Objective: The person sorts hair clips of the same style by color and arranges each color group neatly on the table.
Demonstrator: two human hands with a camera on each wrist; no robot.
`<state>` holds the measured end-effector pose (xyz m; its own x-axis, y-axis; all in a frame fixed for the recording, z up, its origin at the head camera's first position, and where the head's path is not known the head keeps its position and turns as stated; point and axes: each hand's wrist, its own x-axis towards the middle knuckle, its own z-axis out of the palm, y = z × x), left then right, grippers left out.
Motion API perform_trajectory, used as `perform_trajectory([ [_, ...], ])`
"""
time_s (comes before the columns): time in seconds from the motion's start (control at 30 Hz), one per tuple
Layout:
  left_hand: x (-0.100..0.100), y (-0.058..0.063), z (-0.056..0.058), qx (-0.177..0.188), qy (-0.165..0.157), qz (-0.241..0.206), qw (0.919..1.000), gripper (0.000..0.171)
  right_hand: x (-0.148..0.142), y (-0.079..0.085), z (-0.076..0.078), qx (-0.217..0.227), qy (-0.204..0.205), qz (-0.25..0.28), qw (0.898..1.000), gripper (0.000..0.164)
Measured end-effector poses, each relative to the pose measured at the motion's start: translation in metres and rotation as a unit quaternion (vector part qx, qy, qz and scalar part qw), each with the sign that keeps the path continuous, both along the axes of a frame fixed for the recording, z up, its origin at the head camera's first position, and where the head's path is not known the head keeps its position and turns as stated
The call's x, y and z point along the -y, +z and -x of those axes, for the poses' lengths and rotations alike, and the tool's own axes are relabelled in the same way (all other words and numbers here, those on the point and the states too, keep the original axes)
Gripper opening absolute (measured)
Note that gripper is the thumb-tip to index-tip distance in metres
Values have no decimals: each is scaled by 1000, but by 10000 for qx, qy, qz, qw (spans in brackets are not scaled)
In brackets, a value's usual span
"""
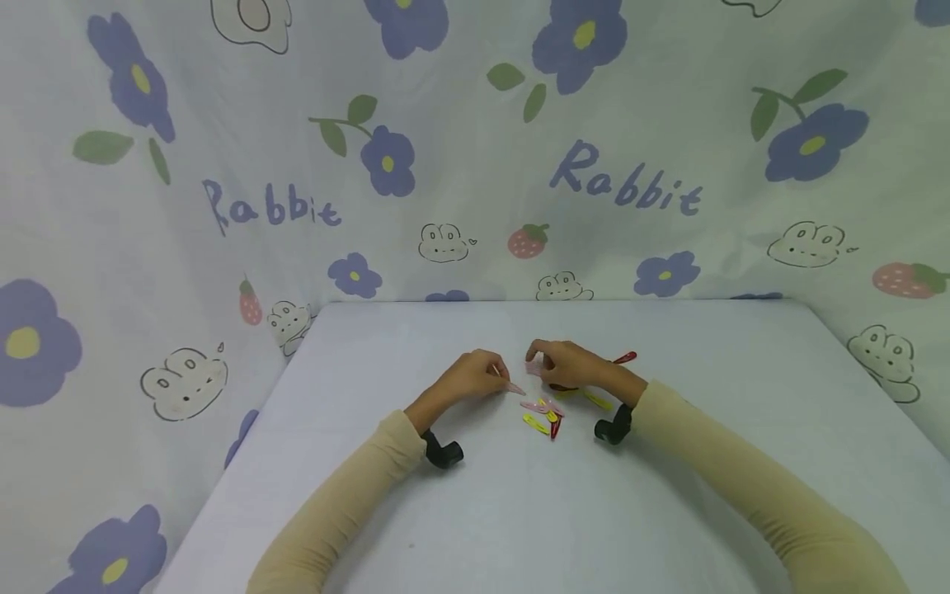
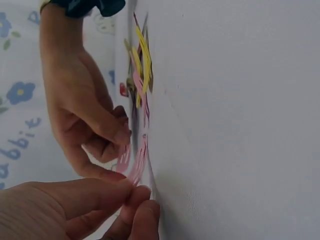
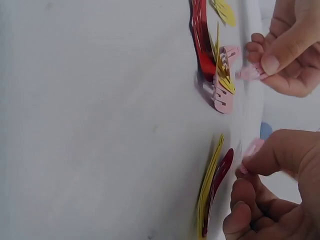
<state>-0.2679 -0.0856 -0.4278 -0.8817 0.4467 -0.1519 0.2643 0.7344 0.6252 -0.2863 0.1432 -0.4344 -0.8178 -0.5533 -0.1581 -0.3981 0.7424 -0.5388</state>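
Note:
My left hand (image 1: pixel 475 375) pinches a pink snap hair clip (image 2: pixel 140 162) between thumb and fingers, its narrow end pointing away from the hand. A second pink hair clip (image 3: pixel 255 146) is held by my right hand (image 1: pixel 566 363), just across from the left one; part of it is hidden by the fingers. Between and below the hands lies a small pile with a pink clip (image 3: pixel 223 97), a yellow clip (image 1: pixel 536 425) and a red clip (image 3: pixel 202 50). Under the right wrist are another yellow clip (image 1: pixel 597 400) and a dark red clip (image 3: pixel 220 175).
The hands work above a white table (image 1: pixel 490 511). A red clip end (image 1: pixel 626 357) shows beyond the right forearm. Black wrist cameras sit under the left wrist (image 1: pixel 445 454) and right wrist (image 1: pixel 612 429). A printed curtain (image 1: pixel 460 165) hangs behind the table.

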Motion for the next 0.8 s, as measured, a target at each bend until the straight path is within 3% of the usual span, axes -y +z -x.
perform_trajectory([
  [0.2, 19, 5, 1, -296, -14, -106, 9995, 12, 3, 1, -1, -332, 36, 299, 9990, 17],
  [0.4, 39, 9, 4, -323, 212, -271, 9989, 14, 12, 5, -3, -737, -267, 771, 9939, 13],
  [0.8, 78, 14, 14, -331, 428, -418, 9977, 13, 33, 6, -4, -156, -746, 1689, 9827, 18],
])
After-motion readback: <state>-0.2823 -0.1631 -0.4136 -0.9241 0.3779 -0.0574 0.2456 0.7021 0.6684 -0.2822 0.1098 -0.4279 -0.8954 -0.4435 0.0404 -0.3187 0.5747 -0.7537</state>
